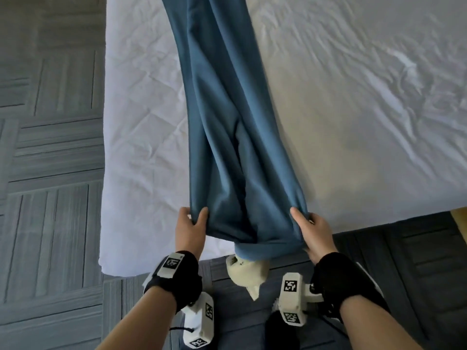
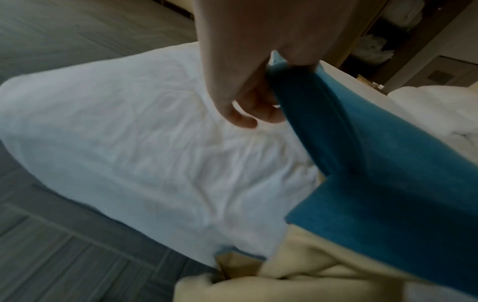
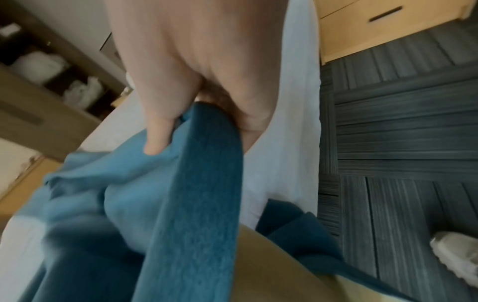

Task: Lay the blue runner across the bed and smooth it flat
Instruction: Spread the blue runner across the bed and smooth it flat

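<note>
The blue runner (image 1: 227,122) stretches bunched and folded lengthwise across the white bed (image 1: 353,84), from the far side to the near edge, where it hangs over. My left hand (image 1: 190,228) pinches its near left corner, thumb on top. My right hand (image 1: 312,231) grips the near right corner. A cream underside (image 1: 246,274) of the runner dangles below the edge between my wrists. The left wrist view shows my left hand (image 2: 248,98) curled round the blue runner (image 2: 375,163). In the right wrist view my right hand (image 3: 196,106) holds a thick blue fold of runner (image 3: 196,204).
Grey patterned carpet (image 1: 50,198) surrounds the bed on the left and near side. A wooden drawer unit (image 3: 383,26) stands right of the bed. Shelves with white linen (image 3: 46,65) lie beyond the bed. A white shoe (image 3: 455,249) is on the carpet.
</note>
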`<state>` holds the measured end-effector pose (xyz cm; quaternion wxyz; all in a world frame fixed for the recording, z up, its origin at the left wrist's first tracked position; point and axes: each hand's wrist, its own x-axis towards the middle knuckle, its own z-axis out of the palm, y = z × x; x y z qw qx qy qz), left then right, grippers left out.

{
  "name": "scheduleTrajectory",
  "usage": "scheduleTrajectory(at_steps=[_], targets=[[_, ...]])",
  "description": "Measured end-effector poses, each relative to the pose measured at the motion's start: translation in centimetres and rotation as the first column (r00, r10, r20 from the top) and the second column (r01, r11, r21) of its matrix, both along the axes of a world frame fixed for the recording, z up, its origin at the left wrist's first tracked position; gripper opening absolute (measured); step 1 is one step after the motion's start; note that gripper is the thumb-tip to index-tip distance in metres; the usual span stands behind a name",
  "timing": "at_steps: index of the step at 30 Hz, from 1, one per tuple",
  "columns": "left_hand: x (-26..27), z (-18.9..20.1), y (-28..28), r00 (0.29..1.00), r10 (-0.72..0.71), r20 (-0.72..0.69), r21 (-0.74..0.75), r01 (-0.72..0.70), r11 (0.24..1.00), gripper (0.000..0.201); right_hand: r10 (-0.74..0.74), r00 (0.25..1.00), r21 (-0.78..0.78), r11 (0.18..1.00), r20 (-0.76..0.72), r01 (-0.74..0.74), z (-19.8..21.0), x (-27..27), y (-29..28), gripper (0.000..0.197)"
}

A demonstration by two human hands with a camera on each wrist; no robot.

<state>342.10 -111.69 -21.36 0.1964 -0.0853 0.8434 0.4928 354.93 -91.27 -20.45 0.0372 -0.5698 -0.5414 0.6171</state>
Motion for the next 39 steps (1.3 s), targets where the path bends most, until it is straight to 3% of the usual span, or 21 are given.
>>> scheduleTrajectory(at_steps=[2, 4, 6, 8, 13, 17, 19, 20, 22, 24, 26, 28, 30, 34, 37, 39], targets=[[1.7, 0.0, 1.4, 0.985, -0.026, 0.172, 0.157, -0.001, 0.988, 0.019, 0.144, 0.990, -0.104, 0.984, 0.001, -0.143, -0.1, 0.7, -0.2, 0.029], [3.9, -0.7, 3.1, 0.937, -0.120, 0.327, 0.250, 0.036, 0.967, 0.020, 0.355, 0.935, -0.193, 0.917, 0.002, -0.348, -0.1, 1.2, -0.9, 0.029], [5.5, -1.5, 4.6, 0.914, -0.159, 0.373, 0.157, 0.107, 0.982, 0.019, 0.479, 0.878, -0.204, 0.860, 0.004, -0.468, -0.3, 1.8, -1.1, 0.027], [6.4, -2.1, 5.4, 0.925, -0.110, 0.365, 0.053, 0.097, 0.994, 0.022, 0.507, 0.862, -0.181, 0.846, -0.017, -0.502, -0.5, 2.8, -0.5, 0.027], [7.3, -2.5, 4.3, 0.941, 0.022, 0.337, 0.078, -0.051, 0.996, 0.026, 0.401, 0.915, -0.084, 0.915, 0.054, -0.396, -1.6, 5.1, 2.6, 0.032], [7.2, -2.6, 1.9, 0.966, 0.134, 0.223, -0.022, -0.133, 0.991, 0.031, 0.193, 0.951, 0.163, 0.958, 0.240, -0.236, -2.8, 6.0, 6.3, 0.024], [6.9, -2.3, 1.0, 0.964, 0.224, 0.140, -0.053, -0.219, 0.974, 0.018, 0.109, 0.963, 0.248, 0.954, 0.245, -0.171, -2.8, 6.1, 7.8, 0.017], [6.8, -2.1, 0.8, 0.957, 0.268, 0.107, -0.032, -0.266, 0.963, 0.009, 0.096, 0.971, 0.237, 0.960, 0.217, -0.147, -2.6, 6.0, 8.3, 0.017], [6.8, -1.3, 1.1, 0.953, 0.276, 0.128, 0.062, -0.285, 0.957, 0.019, 0.159, 0.978, 0.110, 0.979, 0.132, -0.174, -2.0, 5.7, 8.6, 0.030], [7.2, -0.9, 2.4, 0.966, 0.133, 0.219, 0.127, -0.164, 0.978, 0.025, 0.309, 0.949, -0.062, 0.950, 0.067, -0.306, -1.4, 5.4, 8.0, 0.039], [7.3, -1.0, 3.3, 0.959, -0.083, 0.270, 0.007, 0.084, 0.996, 0.026, 0.433, 0.901, -0.121, 0.897, 0.041, -0.425, -1.5, 5.5, 7.4, 0.042], [6.3, -0.9, 2.8, 0.938, -0.200, 0.284, -0.190, 0.259, 0.947, 0.031, 0.466, 0.876, -0.045, 0.884, 0.123, -0.465, -1.7, 5.8, 7.9, 0.040], [4.7, -0.8, 0.8, 0.916, -0.270, 0.296, -0.334, 0.365, 0.869, 0.042, 0.458, 0.836, 0.103, 0.856, 0.302, -0.506, -1.9, 6.6, 9.6, 0.038], [2.4, -0.3, -3.8, 0.914, -0.305, 0.267, -0.533, 0.403, 0.744, 0.046, 0.450, 0.667, 0.243, 0.690, 0.593, -0.682, -2.0, 9.5, 13.2, 0.032], [2.3, -0.8, -5.6, 0.915, -0.295, 0.275, -0.600, 0.403, 0.691, 0.024, 0.470, 0.624, 0.205, 0.673, 0.624, -0.711, -2.6, 11.4, 13.5, 0.027], [2.9, -1.9, -6.3, 0.897, -0.290, 0.335, -0.559, 0.437, 0.704, 0.026, 0.565, 0.606, 0.079, 0.692, 0.560, -0.718, -3.3, 11.5, 12.6, 0.036]])
